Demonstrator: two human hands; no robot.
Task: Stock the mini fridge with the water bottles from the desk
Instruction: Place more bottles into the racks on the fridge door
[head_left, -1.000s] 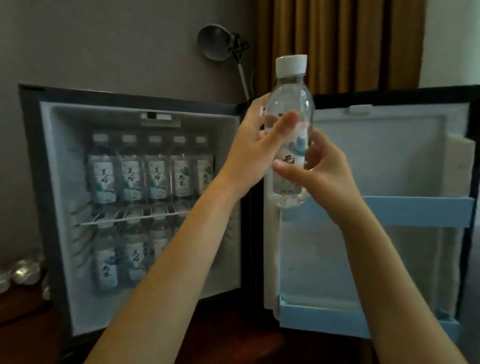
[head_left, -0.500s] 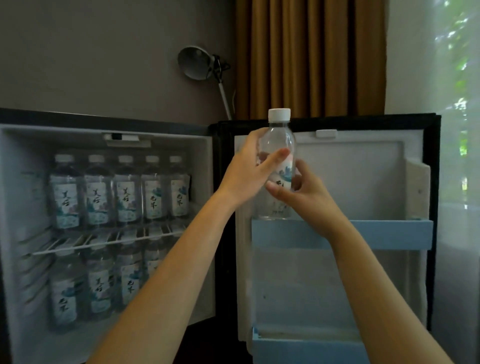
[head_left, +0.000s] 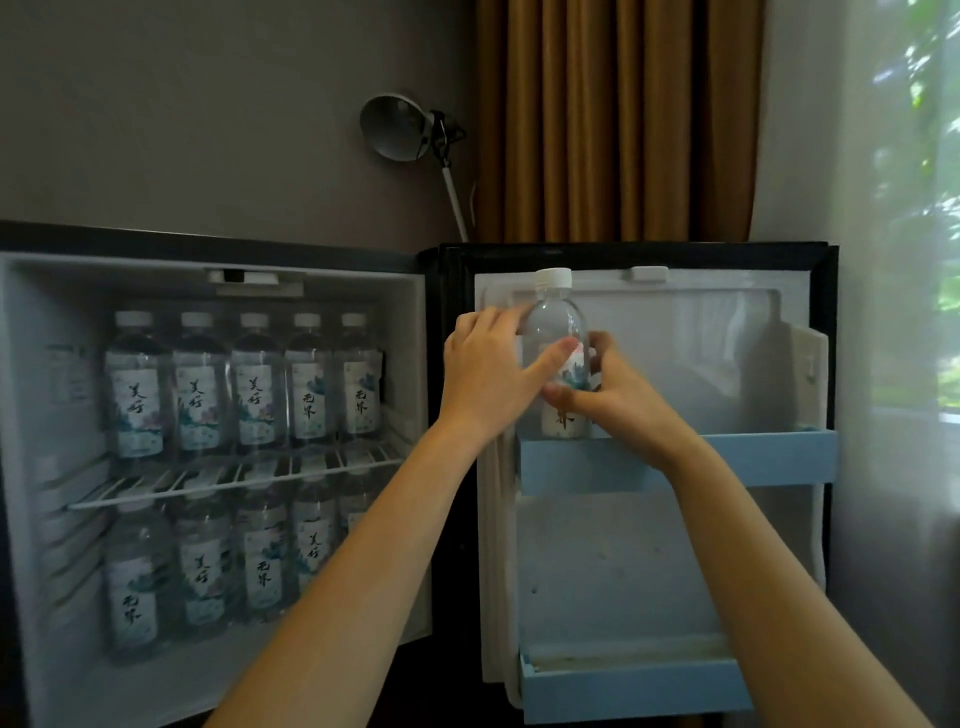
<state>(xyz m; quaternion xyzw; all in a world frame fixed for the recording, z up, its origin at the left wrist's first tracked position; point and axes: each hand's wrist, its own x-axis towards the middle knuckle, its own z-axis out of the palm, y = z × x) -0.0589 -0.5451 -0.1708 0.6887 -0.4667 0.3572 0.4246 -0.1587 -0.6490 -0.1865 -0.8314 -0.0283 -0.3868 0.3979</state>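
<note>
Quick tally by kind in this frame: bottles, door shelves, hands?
Water bottles: 11 (5 on the upper rack, 5 below it, 1 held bottle)
Blue door shelves: 2
Hands: 2, left hand and right hand, both gripping the held bottle
Total: 15

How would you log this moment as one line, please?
left hand: grips water bottle | right hand: grips it too | bottle: upright, base at upper door shelf | mini fridge: both levels stocked
</note>
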